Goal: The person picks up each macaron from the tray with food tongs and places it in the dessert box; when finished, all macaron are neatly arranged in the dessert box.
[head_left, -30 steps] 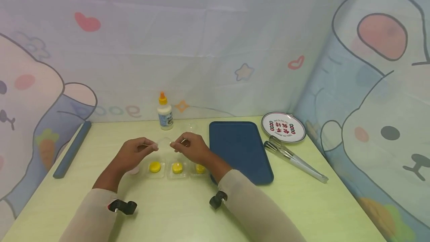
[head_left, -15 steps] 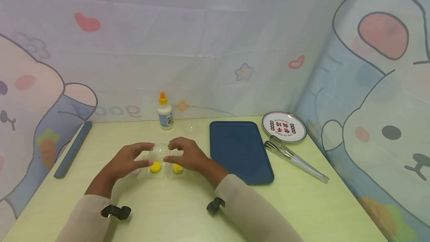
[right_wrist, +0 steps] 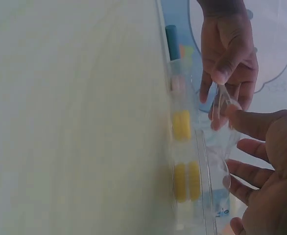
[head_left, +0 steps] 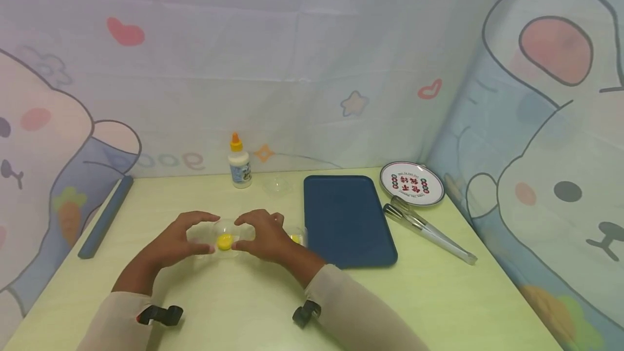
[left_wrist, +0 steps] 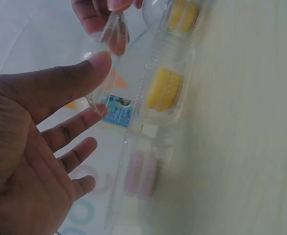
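Note:
In the head view a clear domed plastic lid [head_left: 225, 225] is just above a yellow macaron [head_left: 225, 242] in its clear tray. My left hand [head_left: 170, 241] pinches the lid's left side between thumb and fingers. From the right, my right hand [head_left: 265, 237] pinches the same lid. In the left wrist view the lid [left_wrist: 115, 39] tilts between both hands, beside the boxed yellow macaron [left_wrist: 163, 89]. A pink macaron [left_wrist: 141, 174] sits in a clear tray nearby. Another yellow macaron [head_left: 295, 239] shows right of my right hand, which hides the one between.
Behind stand a white glue bottle [head_left: 240, 169] with a yellow cap and another clear lid [head_left: 277, 184]. To the right lie a dark blue tray [head_left: 341, 221], a printed plate [head_left: 411, 184] and tongs [head_left: 431, 232]. A blue-grey bar [head_left: 104, 218] lies at the left edge.
Both hands have come down and nearer with the clear lid, from above the table to the yellow macaron's tray. Their grasp has widened from the fingertips to thumb and fingers spread.

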`<state>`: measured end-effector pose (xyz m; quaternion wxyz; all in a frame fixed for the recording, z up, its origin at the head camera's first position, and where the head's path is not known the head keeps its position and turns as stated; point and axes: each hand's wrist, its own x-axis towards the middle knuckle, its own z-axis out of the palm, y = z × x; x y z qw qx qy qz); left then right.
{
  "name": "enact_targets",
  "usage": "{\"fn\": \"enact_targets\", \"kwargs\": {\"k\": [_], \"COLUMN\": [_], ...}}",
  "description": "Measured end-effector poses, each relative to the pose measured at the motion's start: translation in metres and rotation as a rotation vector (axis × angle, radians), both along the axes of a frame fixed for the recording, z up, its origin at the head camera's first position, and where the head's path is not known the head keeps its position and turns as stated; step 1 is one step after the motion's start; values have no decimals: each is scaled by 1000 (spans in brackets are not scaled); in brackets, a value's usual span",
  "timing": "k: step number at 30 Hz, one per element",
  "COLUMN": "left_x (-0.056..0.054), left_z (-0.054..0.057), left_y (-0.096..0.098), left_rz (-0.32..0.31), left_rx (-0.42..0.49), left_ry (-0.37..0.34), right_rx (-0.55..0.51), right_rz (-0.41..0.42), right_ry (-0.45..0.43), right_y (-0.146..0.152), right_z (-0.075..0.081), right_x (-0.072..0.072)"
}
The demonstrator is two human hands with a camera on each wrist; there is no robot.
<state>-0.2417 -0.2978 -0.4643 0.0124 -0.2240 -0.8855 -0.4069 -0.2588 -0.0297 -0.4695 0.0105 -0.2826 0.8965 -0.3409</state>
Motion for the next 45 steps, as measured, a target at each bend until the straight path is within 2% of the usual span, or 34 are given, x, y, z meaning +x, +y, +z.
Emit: {"fn": "enact_targets", "kwargs": {"k": [7, 14, 27, 36, 45], "left_x": [0, -1, -3, -1, -1], "left_z": [-6, -9, -11, -12, -16], "left_y": [-4, -2, 1, 2, 3], "left_rz": [-32, 16, 13, 29, 51], "left_rx": [-26, -58, -103, -117, -120], "left_ry": [2, -59, -70, -33, -34], "right_rx": [41, 72, 95, 111, 157], "right_rz": [-40, -67, -70, -74, -72], "right_ry": [9, 36, 50, 49, 98], "right_y": [-10, -13, -12, -15, -15], "right_z": [-2, -5, -12, -18, -23], "right_x": [9, 13, 12, 10, 7]}}
